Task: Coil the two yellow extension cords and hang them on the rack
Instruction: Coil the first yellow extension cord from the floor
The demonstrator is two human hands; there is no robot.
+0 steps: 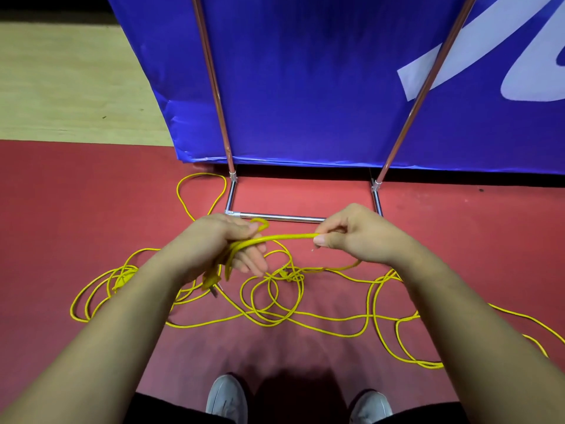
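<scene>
Yellow extension cord [275, 313] lies tangled in loose loops across the red floor. My left hand [235, 243] grips a small bundle of coiled cord, with a plug end [211, 281] dangling below it. A taut stretch of the cord [287, 237] runs from that bundle to my right hand [351, 237], which pinches it between thumb and fingers. The metal rack [275, 217] stands just beyond my hands, its base bar on the floor and two slanted uprights [218, 96] rising to either side. I cannot tell the two cords apart in the tangle.
A blue banner [321, 87] stands behind the rack. Pale wooden floor [70, 84] lies at the far left. My two grey shoes [226, 399] are at the bottom edge, close to the cord loops. More cord trails off to the right [519, 325].
</scene>
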